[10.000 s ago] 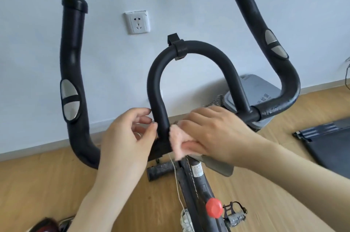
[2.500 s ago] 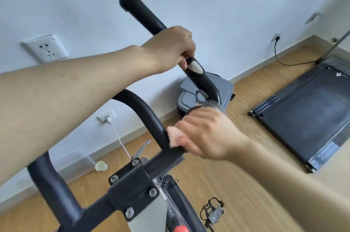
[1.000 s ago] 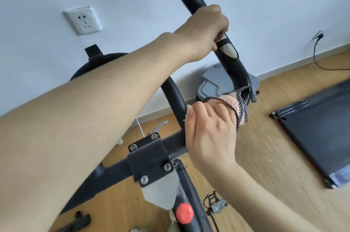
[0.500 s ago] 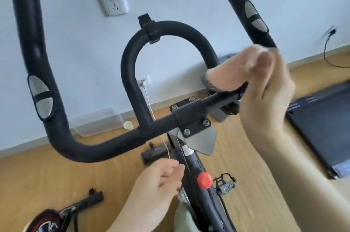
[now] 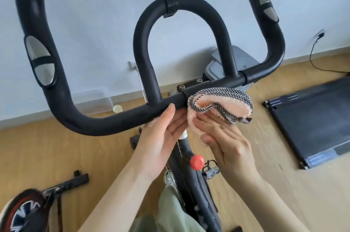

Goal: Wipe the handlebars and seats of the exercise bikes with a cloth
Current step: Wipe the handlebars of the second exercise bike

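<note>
The exercise bike's black padded handlebars point(image 5: 106, 122) fill the view, with an arched middle loop point(image 5: 181, 4) and two upright side grips carrying silver sensor pads. A pink cloth point(image 5: 221, 103) with a black-and-white woven backing is bunched just under the centre clamp of the bar. My right hand point(image 5: 227, 148) holds the cloth from below with its fingers. My left hand point(image 5: 161, 137) is raised beside it, palm up, fingers spread, its fingertips at the cloth's left edge and its thumb against the crossbar. The seat is out of sight.
A red knob point(image 5: 197, 162) sits on the bike frame below my hands, with a pedal point(image 5: 211, 170) beside it. A treadmill deck point(image 5: 312, 122) lies on the wooden floor at right. A grey machine point(image 5: 244, 61) stands by the wall. A wheel point(image 5: 20, 212) shows at bottom left.
My right hand has brought the cloth down from the right side of the bar to the centre clamp. My left hand rose from below to meet the cloth.
</note>
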